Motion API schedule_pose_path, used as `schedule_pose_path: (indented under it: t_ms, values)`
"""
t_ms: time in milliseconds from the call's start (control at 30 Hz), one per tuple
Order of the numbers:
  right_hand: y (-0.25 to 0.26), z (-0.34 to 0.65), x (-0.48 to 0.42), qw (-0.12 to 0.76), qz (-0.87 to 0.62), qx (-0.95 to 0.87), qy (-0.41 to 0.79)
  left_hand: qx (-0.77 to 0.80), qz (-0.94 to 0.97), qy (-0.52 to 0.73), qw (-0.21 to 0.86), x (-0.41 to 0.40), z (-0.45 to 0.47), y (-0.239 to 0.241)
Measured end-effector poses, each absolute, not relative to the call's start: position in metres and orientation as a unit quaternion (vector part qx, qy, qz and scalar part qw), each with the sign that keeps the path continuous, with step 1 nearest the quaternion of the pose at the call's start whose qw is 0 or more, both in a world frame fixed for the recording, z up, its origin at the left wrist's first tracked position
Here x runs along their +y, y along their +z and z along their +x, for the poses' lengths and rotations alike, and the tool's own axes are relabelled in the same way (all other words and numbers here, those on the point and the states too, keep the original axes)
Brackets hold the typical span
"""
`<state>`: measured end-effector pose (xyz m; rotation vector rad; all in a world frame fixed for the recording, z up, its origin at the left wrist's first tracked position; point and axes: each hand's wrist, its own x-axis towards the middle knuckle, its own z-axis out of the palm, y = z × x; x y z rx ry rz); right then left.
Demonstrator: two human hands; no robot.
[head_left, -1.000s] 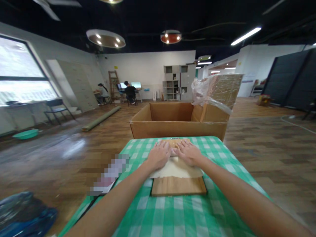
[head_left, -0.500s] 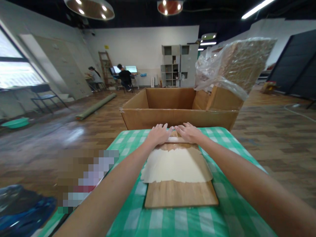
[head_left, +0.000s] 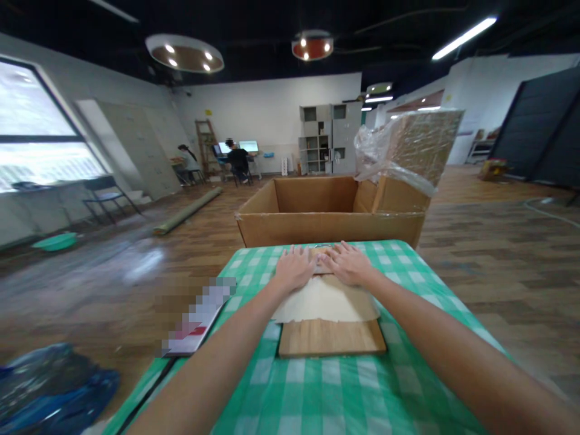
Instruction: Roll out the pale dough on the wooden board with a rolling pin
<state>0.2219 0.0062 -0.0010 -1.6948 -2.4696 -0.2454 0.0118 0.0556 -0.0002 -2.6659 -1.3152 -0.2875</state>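
My left hand (head_left: pixel 295 266) lies palm down, fingers stretched forward, on the left part of a pale rolling pin (head_left: pixel 323 266). On the pin's right part rests my right hand (head_left: pixel 348 262), flat too, its fingers apart and its thumb near the left one. Both palms hide the ends of the pin. A thin, wide sheet of cream dough (head_left: pixel 330 303) with ragged edges covers the middle of a wooden board (head_left: pixel 333 339), just on my side of the pin. The dough reaches past the board's sides.
A green-and-white checked cloth (head_left: pixel 299 393) covers the table. Beyond it stands a big open cardboard box (head_left: pixel 326 228) with a plastic-wrapped piece (head_left: pixel 419 145). A blurred flat item (head_left: pixel 193 332) lies at the left edge. Two people sit at the back, one before screens (head_left: pixel 249 146).
Both hands have drawn the rolling pin a little toward me, to the dough's far edge. My view has tilted up, so the room sits lower in the picture.
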Motion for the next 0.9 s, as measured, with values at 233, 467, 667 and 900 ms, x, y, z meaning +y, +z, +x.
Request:
schedule_pose_path:
  t_ms: [233,467,667,900]
  values:
    - [-0.003,0.204,-0.048,0.119,-0.623,-0.773,-0.008,-0.482,-0.867,-0.116,0.06,-0.012,-0.002,0.003]
    - [0.007,0.191,-0.124,0.128,-0.586,-0.8,-0.009,-0.441,-0.887,-0.136,0.035,-0.069,-0.032,0.008]
    - [0.016,0.191,-0.152,0.131,-0.565,-0.814,-0.02,-0.426,-0.893,-0.136,0.044,-0.07,-0.039,0.002]
    - [0.01,0.203,-0.093,0.126,-0.598,-0.792,0.002,-0.446,-0.885,-0.117,0.068,-0.03,-0.011,0.009]
